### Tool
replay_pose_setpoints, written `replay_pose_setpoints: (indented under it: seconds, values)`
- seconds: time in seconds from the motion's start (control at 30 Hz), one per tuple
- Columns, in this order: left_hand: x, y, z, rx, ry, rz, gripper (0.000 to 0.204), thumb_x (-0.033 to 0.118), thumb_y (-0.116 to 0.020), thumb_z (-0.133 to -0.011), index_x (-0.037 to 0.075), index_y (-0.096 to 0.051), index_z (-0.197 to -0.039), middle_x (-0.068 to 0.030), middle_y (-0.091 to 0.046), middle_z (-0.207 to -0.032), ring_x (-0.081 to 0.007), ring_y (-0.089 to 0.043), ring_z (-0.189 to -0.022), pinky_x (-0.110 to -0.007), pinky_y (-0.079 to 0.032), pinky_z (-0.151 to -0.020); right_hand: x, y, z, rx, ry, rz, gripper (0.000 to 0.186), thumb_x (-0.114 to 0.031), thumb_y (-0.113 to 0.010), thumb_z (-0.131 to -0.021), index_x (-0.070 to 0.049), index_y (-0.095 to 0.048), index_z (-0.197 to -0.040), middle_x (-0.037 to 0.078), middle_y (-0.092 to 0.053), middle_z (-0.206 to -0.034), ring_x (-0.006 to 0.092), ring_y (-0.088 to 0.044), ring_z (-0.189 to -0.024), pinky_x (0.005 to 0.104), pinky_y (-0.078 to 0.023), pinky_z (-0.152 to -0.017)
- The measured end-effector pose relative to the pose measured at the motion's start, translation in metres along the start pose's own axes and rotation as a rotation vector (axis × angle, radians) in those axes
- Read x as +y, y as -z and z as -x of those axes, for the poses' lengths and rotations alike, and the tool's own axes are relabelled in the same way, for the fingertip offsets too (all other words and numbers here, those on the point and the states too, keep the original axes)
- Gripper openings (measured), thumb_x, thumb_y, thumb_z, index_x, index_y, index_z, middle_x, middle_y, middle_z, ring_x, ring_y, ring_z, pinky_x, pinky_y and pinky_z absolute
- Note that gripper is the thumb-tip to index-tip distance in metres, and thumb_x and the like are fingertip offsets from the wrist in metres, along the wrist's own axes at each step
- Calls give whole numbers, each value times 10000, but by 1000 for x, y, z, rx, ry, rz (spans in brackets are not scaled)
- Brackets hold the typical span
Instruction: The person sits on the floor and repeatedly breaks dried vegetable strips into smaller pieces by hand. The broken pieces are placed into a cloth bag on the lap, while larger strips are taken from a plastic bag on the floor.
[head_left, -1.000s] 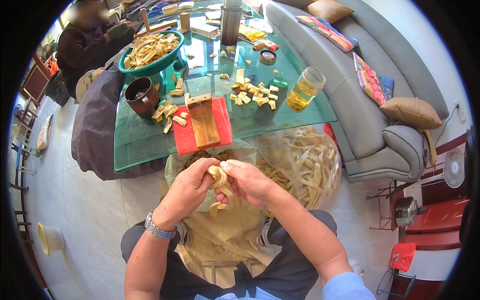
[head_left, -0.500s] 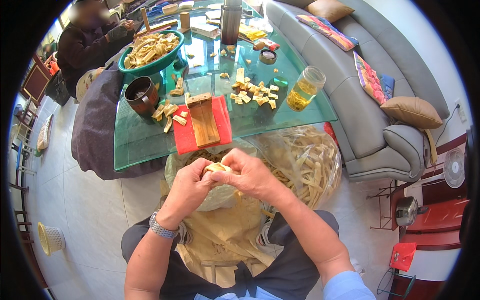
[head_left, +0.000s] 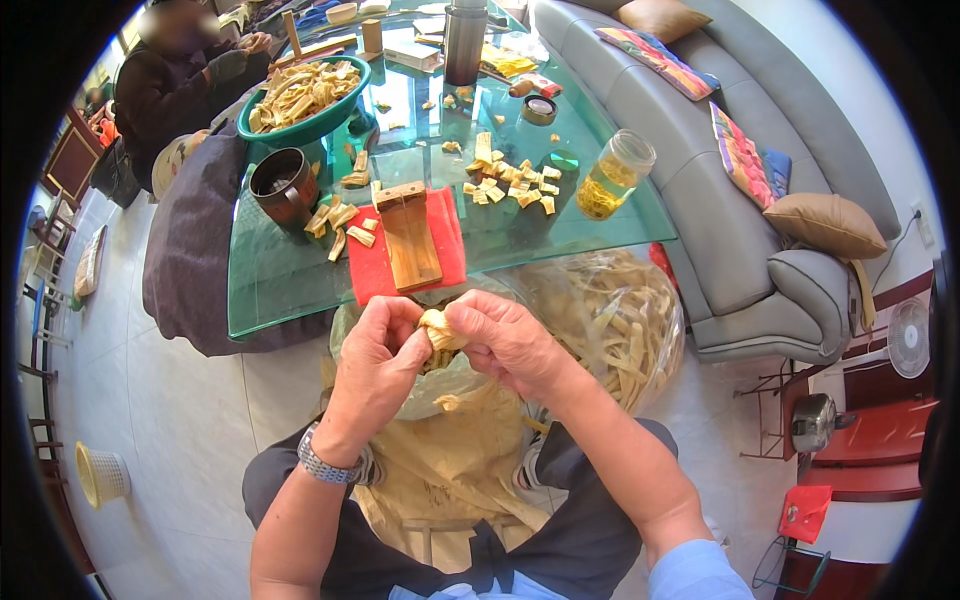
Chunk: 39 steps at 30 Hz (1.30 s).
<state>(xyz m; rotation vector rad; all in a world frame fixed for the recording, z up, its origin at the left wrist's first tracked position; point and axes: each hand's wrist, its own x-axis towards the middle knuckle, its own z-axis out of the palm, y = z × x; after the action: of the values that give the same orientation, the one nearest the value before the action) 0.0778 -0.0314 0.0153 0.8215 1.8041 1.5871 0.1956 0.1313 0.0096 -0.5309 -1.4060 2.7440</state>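
A pale yellow, folded dried strip (head_left: 440, 331) is pinched between my two hands, above an opened plastic bag at the table's near edge. My left hand (head_left: 383, 345) has its thumb and fingers closed on one side of it. On the other side, my right hand (head_left: 505, 340) grips it between thumb and bent fingers. Below the hands, a small pale piece (head_left: 450, 402) shows against the bag (head_left: 410, 400). Just beyond them, a wooden board with a raised crosspiece (head_left: 412, 245) rests on a red cloth (head_left: 447, 225) on the glass table (head_left: 290, 310).
Cut pieces (head_left: 515, 183) are scattered around the board. Left stand a dark mug (head_left: 285, 190) and a green basin (head_left: 355, 100) of strips; right, a glass jar (head_left: 612, 175). A clear bag of strips (head_left: 620, 320) sits below the table, beside a grey sofa (head_left: 720, 240). Another person (head_left: 160, 100) sits far left.
The strip has turned more upright between my fingers, and my right hand has shifted slightly right. A small pale piece now shows below the hands.
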Motion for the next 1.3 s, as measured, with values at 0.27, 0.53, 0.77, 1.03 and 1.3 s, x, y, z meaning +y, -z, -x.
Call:
replay_pose_setpoints:
  seconds: [0.27,0.53,0.77,1.03,1.3]
  values:
    - [11,-5,9,-46,15,111,164,150,-650,-1055,24,-588,-1140,-2,-621,-954,-42,-565,-780,-202,-473,-692,9,-4,-8,27,50,258,354,-450,-513,-1105,-112,-613,-1069,-58,-490,-756,30,-397,-598,214,-327,-516]
    - [6,11,6,56,50,156,178,210,-651,-1058,35,-621,-1036,16,-610,-815,-55,-544,-681,-227,-461,-634,-3,-21,2,85,18,242,528,-579,-434,-1094,-78,-598,-1077,-23,-518,-764,52,-428,-588,243,-369,-532]
    - [7,34,0,89,145,316,179,220,-629,-1068,58,-609,-996,2,-601,-773,-78,-559,-651,-229,-467,-629,-9,-1,10,75,66,476,478,-559,-516,-1063,-95,-628,-1040,-99,-420,-676,24,-342,-594,206,-287,-542]
    - [13,32,9,-134,-409,-534,372,130,-762,-922,26,-616,-1249,-63,-667,-1101,-253,-640,-1018,-368,-510,-924,5,-1,6,32,190,755,171,-194,-668,-1037,-28,-699,-1065,-27,-642,-849,63,-560,-790,261,-478,-704]
    - [-20,22,28,-341,-195,-480,307,72,-684,-949,21,-605,-1241,-169,-658,-1020,-377,-655,-1014,-429,-513,-886,32,-5,9,-26,258,983,216,-263,-695,-984,-54,-669,-1034,187,-699,-862,367,-692,-781,412,-542,-702]
